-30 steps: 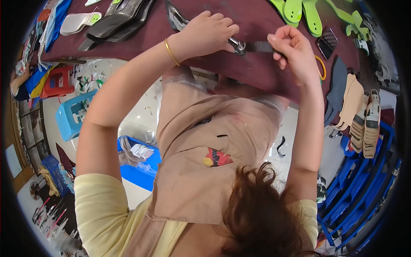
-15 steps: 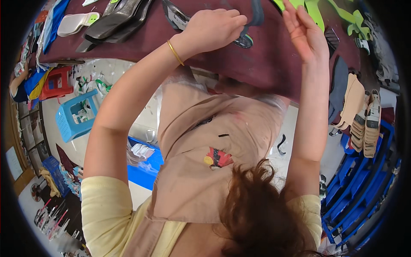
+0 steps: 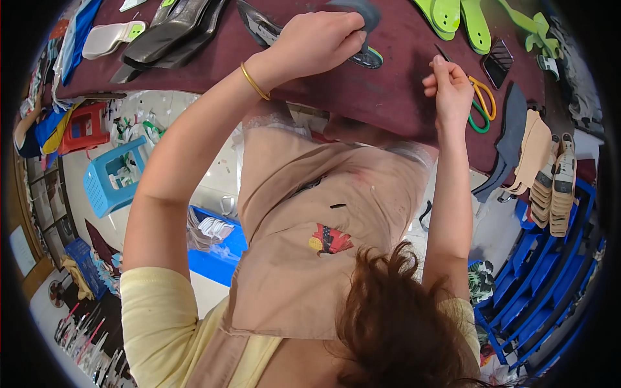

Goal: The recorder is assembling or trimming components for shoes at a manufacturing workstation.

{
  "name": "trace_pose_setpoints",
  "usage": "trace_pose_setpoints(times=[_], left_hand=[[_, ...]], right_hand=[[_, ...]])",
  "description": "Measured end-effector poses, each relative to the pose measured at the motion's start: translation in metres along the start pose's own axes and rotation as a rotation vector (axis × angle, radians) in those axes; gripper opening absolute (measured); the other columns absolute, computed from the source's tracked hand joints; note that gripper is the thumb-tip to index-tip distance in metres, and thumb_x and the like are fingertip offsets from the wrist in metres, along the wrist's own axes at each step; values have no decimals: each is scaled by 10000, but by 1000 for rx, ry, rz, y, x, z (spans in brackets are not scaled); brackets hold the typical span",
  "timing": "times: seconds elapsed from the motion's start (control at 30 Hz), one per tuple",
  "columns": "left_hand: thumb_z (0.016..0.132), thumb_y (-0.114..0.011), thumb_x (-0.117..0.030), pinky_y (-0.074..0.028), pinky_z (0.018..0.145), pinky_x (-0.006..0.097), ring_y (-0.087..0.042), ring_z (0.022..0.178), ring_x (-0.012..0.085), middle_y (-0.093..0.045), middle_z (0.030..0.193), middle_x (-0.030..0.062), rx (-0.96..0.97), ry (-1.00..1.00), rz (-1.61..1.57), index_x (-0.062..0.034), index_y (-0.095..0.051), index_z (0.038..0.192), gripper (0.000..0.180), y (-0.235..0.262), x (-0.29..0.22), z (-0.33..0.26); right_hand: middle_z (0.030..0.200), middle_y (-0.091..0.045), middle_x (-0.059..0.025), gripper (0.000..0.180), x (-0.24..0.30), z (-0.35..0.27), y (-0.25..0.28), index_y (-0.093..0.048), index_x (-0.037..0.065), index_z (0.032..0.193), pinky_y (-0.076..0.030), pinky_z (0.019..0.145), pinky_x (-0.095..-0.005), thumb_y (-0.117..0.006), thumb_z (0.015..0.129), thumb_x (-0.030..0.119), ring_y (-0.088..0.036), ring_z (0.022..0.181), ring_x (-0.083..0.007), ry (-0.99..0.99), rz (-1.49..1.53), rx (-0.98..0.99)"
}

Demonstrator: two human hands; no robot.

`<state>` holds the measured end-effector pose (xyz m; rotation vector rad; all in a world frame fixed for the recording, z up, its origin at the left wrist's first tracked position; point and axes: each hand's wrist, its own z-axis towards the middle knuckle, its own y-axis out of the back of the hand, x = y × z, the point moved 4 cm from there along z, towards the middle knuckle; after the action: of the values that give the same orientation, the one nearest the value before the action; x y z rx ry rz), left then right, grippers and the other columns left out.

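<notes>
My left hand (image 3: 317,42), with a gold bangle on the wrist, is closed on a dark grey shoe sole piece (image 3: 363,14) at the top middle of the maroon table (image 3: 388,97). The piece's lower end, edged in green (image 3: 370,59), lies on the table. My right hand (image 3: 449,90) is farther right. Its fingers are pinched on the blade end of scissors (image 3: 482,103) with yellow and green handles, which lie on the table.
Lime green insoles (image 3: 462,19) and a small dark screen (image 3: 497,61) lie at the back right. Dark soles (image 3: 174,39) and a white insole (image 3: 107,39) lie at the back left. Tan insoles (image 3: 550,174) are stacked over blue racks (image 3: 550,278) on the right. Blue (image 3: 113,178) and red (image 3: 81,126) stools stand on the floor to the left.
My hands were close together on a dark piece. My right hand has let go and moved right to the scissors. My left hand has lifted the piece up and away.
</notes>
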<state>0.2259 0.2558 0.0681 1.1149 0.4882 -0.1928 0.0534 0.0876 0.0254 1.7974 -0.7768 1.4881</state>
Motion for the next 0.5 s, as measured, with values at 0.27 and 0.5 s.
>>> trace_pose_setpoints(times=[0.27, 0.5], left_hand=[[850, -550, -110, -472, 693, 355, -609, 810, 282, -637, 879, 91, 132, -100, -202, -67, -629, 945, 131, 11, -3, 7], [843, -590, -92, -481, 730, 356, -615, 841, 281, -640, 933, 89, 78, -163, -204, -69, -642, 990, 158, 13, -7, 9]], right_hand=[[910, -549, -2, 403, 18, -11, -66, -594, 31, 1083, -448, 678, -228, -757, 745, 179, -510, 754, -74, 63, -232, 522], [854, -532, -26, 288, 20, 1, -78, -618, -3, 995, -437, 596, -243, -708, 788, 175, -507, 683, -96, 184, -129, 354]])
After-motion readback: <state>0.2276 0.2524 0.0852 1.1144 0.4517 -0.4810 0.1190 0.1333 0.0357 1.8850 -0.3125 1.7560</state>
